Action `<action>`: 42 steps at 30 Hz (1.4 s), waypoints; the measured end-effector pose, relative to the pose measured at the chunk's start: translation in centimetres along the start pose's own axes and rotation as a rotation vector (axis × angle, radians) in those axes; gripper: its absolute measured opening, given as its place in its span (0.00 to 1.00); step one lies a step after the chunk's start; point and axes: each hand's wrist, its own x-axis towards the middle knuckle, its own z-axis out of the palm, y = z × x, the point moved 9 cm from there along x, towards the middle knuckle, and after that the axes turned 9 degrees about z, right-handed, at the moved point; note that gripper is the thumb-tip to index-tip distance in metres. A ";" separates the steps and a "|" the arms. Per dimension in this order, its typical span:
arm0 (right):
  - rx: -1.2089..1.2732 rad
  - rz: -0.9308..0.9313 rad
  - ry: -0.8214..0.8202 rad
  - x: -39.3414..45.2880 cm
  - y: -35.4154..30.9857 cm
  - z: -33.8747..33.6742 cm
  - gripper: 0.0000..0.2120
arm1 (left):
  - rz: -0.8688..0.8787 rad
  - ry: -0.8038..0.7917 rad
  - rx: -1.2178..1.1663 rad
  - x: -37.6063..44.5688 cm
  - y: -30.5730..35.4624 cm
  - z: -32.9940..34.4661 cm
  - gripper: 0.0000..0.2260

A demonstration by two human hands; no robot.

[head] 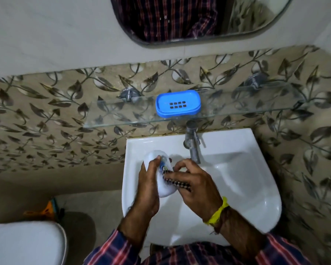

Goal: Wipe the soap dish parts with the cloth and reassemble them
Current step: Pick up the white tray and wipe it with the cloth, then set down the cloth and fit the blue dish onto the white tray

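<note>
A blue soap dish tray (178, 103) with drain slots rests on the glass shelf (122, 119) above the basin. Over the left part of the white washbasin (246, 178), my left hand (148, 180) grips a white oval soap dish part (165, 187), thumb across its upper face. My right hand (194, 180) presses a dark checked cloth (177, 181) against that white part. Only a strip of the cloth shows under my fingers. A small blue mark shows on the white part near my thumb.
A steel tap (193, 144) stands at the basin's back, just right of my hands. A mirror (189, 18) hangs above on the wall. A white toilet lid (25, 243) sits at lower left, with an orange object (46, 209) on the floor behind it.
</note>
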 end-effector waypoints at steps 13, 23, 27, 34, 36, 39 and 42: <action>0.619 1.142 0.481 -11.1 18.7 -4.9 0.02 | -0.207 0.037 -0.194 -0.8 -3.4 -3.7 0.19; 0.226 0.986 0.281 -7.2 14.7 -2.4 0.05 | -0.037 0.262 -0.041 -1.4 -1.7 -7.9 0.17; 0.136 0.952 0.232 -3.2 11.7 1.1 0.05 | 0.044 0.314 -0.022 -2.4 1.1 -11.1 0.13; 0.593 0.898 0.146 9.3 8.5 12.4 0.05 | 0.146 0.399 0.006 -3.7 4.6 -16.7 0.18; 0.734 0.902 0.238 12.2 8.7 13.9 0.02 | 0.203 0.411 0.017 -3.5 5.7 -17.0 0.22; 0.620 0.964 0.276 13.7 10.7 14.6 0.11 | 0.269 0.396 0.052 -2.8 6.9 -16.3 0.22; 0.423 1.071 0.272 12.0 14.3 14.1 0.18 | 0.238 0.382 0.054 -1.3 6.7 -15.4 0.14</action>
